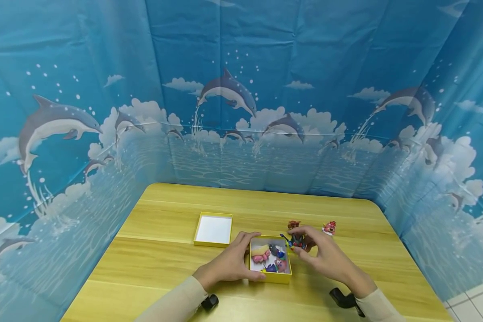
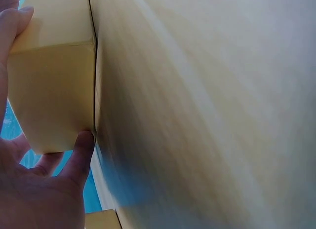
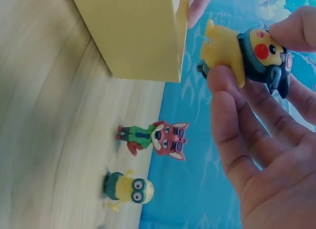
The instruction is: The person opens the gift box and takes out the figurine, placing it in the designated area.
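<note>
My left hand (image 1: 237, 261) grips a yellow open-topped box (image 1: 279, 278) from its left side, thumb at the near side and fingers at the far side. Several small toy figurines (image 1: 260, 256) lie inside, in pink, purple and grey. In the left wrist view, fingers touch the plain outer walls of the box (image 2: 54, 95). Just right of the box, my right hand (image 1: 326, 257) holds a yellow figurine (image 3: 224, 49) with a dark hood and red cheeks. The right wrist view shows it pinched between thumb and fingers, above the table.
A yellow lid with a white inside (image 1: 213, 229) lies left of the box. Beyond my right hand stand a fox figurine (image 3: 143, 136), a minion figurine (image 3: 129, 188) and a red-and-pink figurine (image 1: 329, 228). Dolphin-print curtains (image 1: 241, 152) border the wooden table (image 1: 153, 268).
</note>
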Action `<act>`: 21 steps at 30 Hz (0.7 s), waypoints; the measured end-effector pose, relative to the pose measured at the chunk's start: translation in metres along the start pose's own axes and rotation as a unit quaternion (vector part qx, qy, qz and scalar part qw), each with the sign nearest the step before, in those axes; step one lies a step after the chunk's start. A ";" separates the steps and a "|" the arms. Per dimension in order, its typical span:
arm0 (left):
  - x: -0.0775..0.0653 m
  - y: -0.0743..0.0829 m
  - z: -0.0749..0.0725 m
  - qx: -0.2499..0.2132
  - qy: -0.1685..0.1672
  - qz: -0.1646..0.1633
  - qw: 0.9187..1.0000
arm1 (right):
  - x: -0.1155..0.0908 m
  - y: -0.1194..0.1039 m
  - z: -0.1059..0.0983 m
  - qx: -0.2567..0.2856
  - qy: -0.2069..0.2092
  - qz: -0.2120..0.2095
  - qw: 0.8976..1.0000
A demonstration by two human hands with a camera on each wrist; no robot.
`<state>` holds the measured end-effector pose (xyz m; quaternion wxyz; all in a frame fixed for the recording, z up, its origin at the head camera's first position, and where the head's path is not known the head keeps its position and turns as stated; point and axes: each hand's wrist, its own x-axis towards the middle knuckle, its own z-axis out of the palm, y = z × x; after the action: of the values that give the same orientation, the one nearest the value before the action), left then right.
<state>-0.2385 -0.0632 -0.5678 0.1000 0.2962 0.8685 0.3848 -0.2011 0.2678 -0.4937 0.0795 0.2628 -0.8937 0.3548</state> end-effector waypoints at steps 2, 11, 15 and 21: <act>0.000 0.000 0.000 0.001 0.000 0.001 1.000 | -0.001 0.003 0.001 -0.006 0.004 0.000 1.000; 0.000 0.000 0.000 0.001 0.000 0.001 1.000 | -0.006 0.010 0.000 -0.021 0.014 -0.002 1.000; 0.000 0.000 0.000 -0.006 0.000 0.000 1.000 | -0.008 0.012 -0.001 -0.023 0.016 -0.003 1.000; 0.000 0.000 0.002 0.000 0.000 0.000 1.000 | -0.010 0.017 -0.002 -0.017 0.013 0.006 1.000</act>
<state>-0.2381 -0.0626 -0.5692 0.1001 0.2963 0.8683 0.3849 -0.2015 0.2839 -0.5062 0.0932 0.2512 -0.9002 0.3432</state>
